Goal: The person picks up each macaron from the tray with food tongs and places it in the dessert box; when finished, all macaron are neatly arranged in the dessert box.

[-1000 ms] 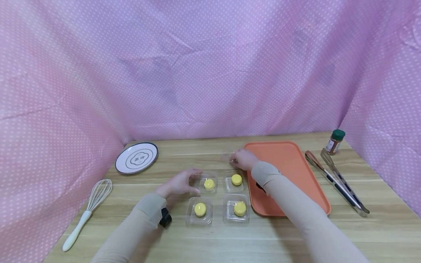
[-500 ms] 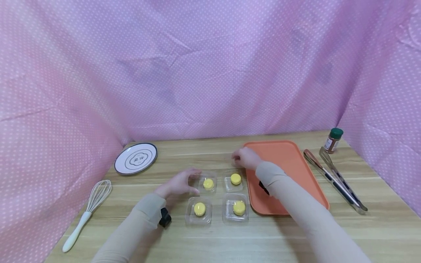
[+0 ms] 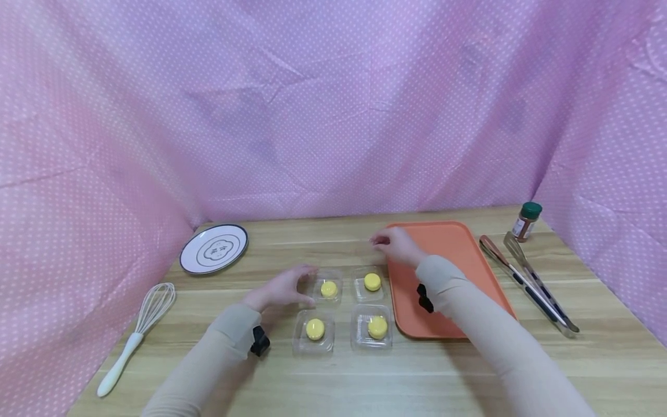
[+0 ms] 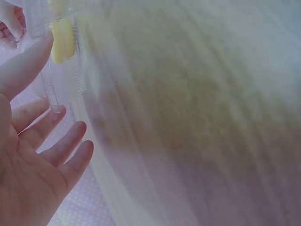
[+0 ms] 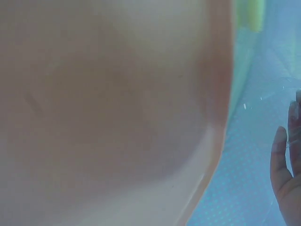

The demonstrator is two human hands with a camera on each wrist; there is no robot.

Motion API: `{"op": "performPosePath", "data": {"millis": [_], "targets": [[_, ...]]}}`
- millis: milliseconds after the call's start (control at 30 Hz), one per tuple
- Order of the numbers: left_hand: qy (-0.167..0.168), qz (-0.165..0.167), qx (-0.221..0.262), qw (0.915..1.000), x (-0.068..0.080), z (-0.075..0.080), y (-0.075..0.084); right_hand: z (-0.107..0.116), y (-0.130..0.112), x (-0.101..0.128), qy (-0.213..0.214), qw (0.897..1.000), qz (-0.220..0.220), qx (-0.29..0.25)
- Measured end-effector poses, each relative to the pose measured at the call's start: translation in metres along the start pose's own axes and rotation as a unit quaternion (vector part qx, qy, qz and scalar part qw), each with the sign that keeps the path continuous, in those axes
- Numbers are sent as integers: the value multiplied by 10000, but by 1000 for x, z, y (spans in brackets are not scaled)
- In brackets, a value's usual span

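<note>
Four clear plastic trays, each with a yellow cake, stand in a square on the wooden table: far left [image 3: 329, 288], far right [image 3: 372, 281], near left [image 3: 315, 329], near right [image 3: 377, 327]. My left hand [image 3: 283, 288] rests beside the far left tray [image 4: 61, 42], with its thumb and straight fingers [image 4: 47, 122] touching the tray's edge. My right hand [image 3: 393, 243] hovers beyond the far right tray, by the orange tray's [image 3: 458, 255] left rim. It pinches a faint clear plastic lid [image 5: 270, 96]. In the right wrist view only the edge of the right hand [image 5: 284, 174] shows.
A white plate [image 3: 214, 249] lies at the back left and a whisk [image 3: 138, 336] at the front left. Metal tongs [image 3: 528, 284] and a green-capped spice bottle [image 3: 526, 221] are to the right of the orange tray. Pink dotted cloth walls in the table.
My right hand has drifted a little right and away, toward the orange tray's rim. My left hand has stayed by the far left tray.
</note>
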State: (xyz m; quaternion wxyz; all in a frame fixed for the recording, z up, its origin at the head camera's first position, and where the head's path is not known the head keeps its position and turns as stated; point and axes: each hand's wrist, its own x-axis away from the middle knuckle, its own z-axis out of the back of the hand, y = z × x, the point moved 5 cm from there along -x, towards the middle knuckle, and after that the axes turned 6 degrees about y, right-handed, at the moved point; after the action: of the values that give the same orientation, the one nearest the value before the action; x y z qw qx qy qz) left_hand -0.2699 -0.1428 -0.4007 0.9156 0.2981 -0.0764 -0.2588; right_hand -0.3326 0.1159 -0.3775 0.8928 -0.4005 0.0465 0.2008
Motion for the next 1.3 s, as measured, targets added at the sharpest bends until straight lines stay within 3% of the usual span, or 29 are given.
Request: {"op": "performPosePath", "data": {"millis": [200, 300, 433, 667, 833, 933, 1167, 1300], "targets": [[125, 80, -128, 9998, 0, 7, 4, 11, 0, 5, 329, 9946, -448, -880], [378, 82, -168, 9991, -2, 12, 8, 16, 3, 8, 462, 9901, -652, -1156], [823, -160, -358, 9958, -6, 16, 15, 19, 5, 12, 517, 9844, -920, -1408], [1378, -496, -799, 9860, -10, 19, 30, 19, 5, 20, 553, 9678, -1266, -2104], [1812, -884, -961, 9747, -14, 22, 45, 20, 1, 25, 532, 9603, -1241, -2442], [2022, -1024, -1061, 9682, -17, 24, 54, 19, -2, 27, 476, 9507, -1248, -2797], [1999, -1045, -1148, 9674, -24, 22, 71, 12, -10, 30, 252, 9230, -1386, -3581], [1987, -1209, -1167, 9655, -27, 17, 80, 7, -13, 33, 183, 9226, -1491, -3553]]}}
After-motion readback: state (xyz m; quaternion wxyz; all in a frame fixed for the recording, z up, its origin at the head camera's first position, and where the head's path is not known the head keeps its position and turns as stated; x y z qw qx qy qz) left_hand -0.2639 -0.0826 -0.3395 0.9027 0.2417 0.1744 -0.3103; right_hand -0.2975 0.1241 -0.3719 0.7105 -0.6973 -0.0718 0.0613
